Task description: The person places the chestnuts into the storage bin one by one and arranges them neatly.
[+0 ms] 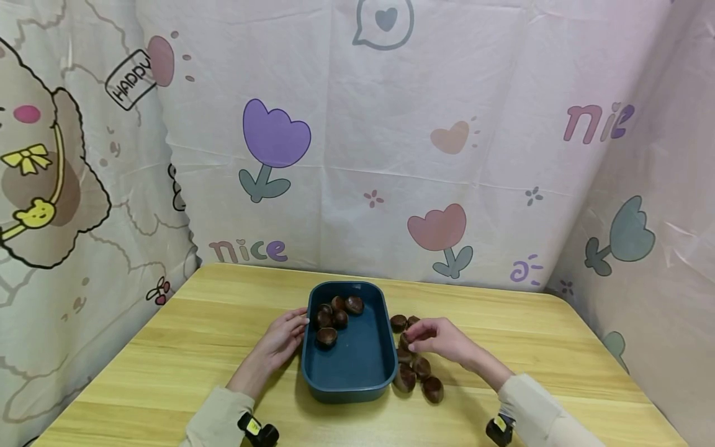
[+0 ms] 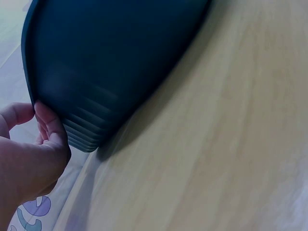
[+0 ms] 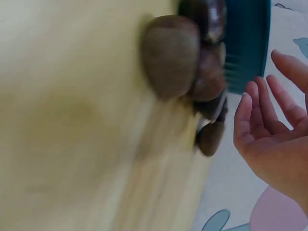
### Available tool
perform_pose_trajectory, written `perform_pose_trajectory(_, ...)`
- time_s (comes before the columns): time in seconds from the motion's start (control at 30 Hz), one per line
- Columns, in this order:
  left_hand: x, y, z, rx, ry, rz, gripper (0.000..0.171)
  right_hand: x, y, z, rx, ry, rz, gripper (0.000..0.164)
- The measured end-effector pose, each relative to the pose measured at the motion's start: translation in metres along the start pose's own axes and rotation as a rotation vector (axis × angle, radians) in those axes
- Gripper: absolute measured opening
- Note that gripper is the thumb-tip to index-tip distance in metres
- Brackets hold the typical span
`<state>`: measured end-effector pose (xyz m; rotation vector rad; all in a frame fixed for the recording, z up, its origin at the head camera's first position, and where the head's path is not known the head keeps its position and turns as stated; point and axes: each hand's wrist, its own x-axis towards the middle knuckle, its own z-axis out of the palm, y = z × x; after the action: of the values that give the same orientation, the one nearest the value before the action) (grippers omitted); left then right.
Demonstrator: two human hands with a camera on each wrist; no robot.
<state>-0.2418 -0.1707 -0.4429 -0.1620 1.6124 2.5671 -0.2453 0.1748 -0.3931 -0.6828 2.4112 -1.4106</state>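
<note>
A dark teal rectangular tray (image 1: pixel 357 363) rests on the table, with several brown chestnuts (image 1: pixel 326 337) gathered toward its far left part. My left hand (image 1: pixel 281 340) pinches the tray's left rim; in the left wrist view, thumb and forefinger (image 2: pixel 50 122) meet at that edge. More chestnuts (image 1: pixel 432 390) lie in a loose group along the tray's right side. Over the far part of this group hovers my right hand (image 1: pixel 441 340), fingers loosely bent. The right wrist view shows its fingers (image 3: pixel 243 113) spread from the thumb, with nothing between them, near the chestnuts (image 3: pixel 171 57).
Light wood-grain table (image 1: pixel 234 304) spreads around the tray on all sides. Behind it and at both sides hangs a pale printed cloth (image 1: pixel 357 205) with flowers and lettering. Each sleeved wrist carries a small black camera (image 1: pixel 258 431).
</note>
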Motion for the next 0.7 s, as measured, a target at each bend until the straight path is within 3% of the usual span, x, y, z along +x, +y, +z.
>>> perform_pose_trajectory(0.4,-0.001,0.0,0.001,-0.01,-0.008,-0.001,0.039,-0.041,0.029,-0.007,0.012,0.027,0.064,0.034)
perform_pose_trajectory(0.7,-0.001,0.0,0.001,-0.027,-0.007,0.005,0.036,-0.059,0.042,-0.004,0.077,-0.047,0.093,0.043)
